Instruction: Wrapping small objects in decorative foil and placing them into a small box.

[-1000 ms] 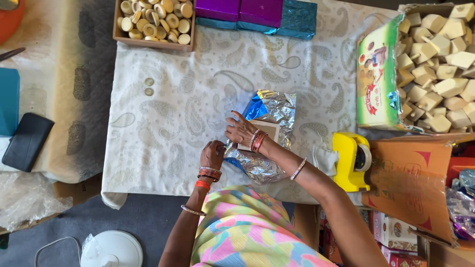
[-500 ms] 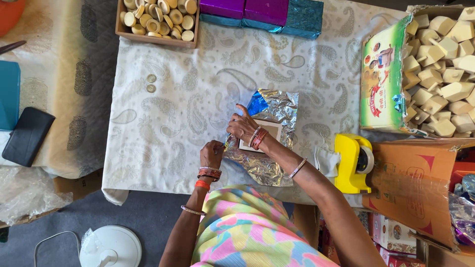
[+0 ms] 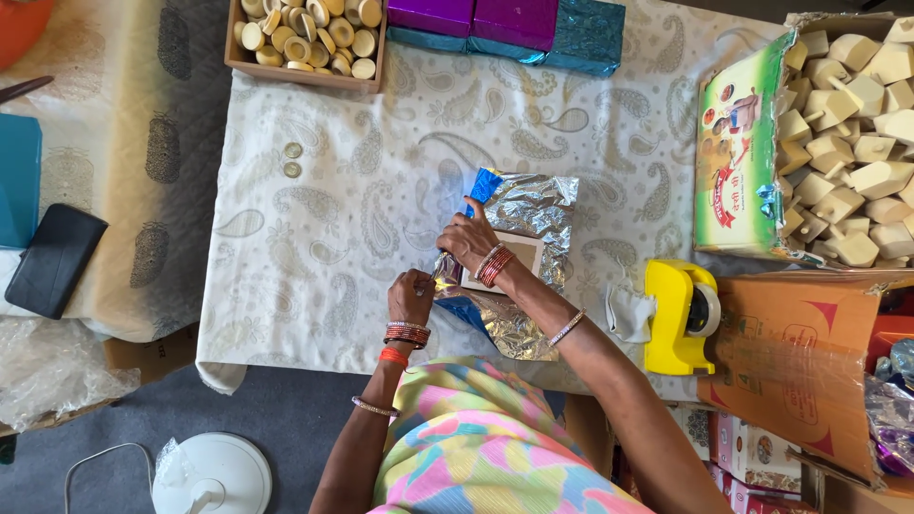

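We have a small pale box (image 3: 503, 259) lying flat on a sheet of silver foil (image 3: 528, 214), blue on its other side, in the middle of the table (image 3: 333, 209). The box sits in the centre of the sheet, so that foil stays free on every side for folding over it.

Our right hand (image 3: 468, 238) lies on the box's left edge, fingers curled and pressing down; it seems to hold the box and the folded flap in place so they do not slide. Our left hand (image 3: 411, 295), just below and to the left of the right one, is closed in a pinch on the near corner of the foil, pulling it tight toward the box.

To the right of the right hand, near the table edge, stands a yellow tape dispenser (image 3: 678, 316), within easy reach. Further right is an open carton (image 3: 743, 171) full of pale blocks (image 3: 847, 114). Far above the hands lie wrapped purple and teal boxes (image 3: 505, 24), and a tray of round pale discs (image 3: 309, 38) beside them.
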